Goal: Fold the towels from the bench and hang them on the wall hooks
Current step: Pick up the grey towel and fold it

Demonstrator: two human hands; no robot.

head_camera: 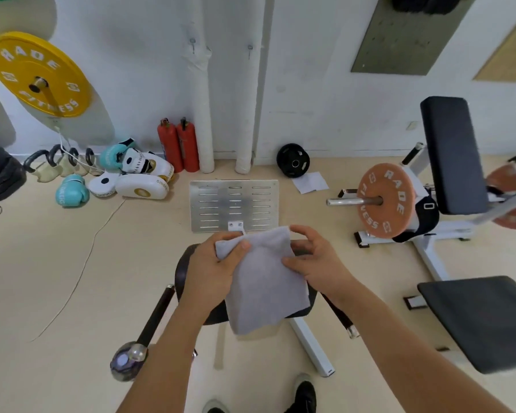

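Both hands are holding the folded towel (262,281) above the tabletop (191,281), left hand (213,271) pinching its far-left corner, right hand (316,260) gripping its right edge with curled fingers, so hanging on a far hook (193,43) likely follows.

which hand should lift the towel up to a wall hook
Left, probably. The left hand grips the towel at its top corner, thumb over it. The right hand only pinches the edge. Both hooks look similarly far.

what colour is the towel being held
Light grey, plain with no pattern; the towel shows in the head view, held by the left hand and right hand.
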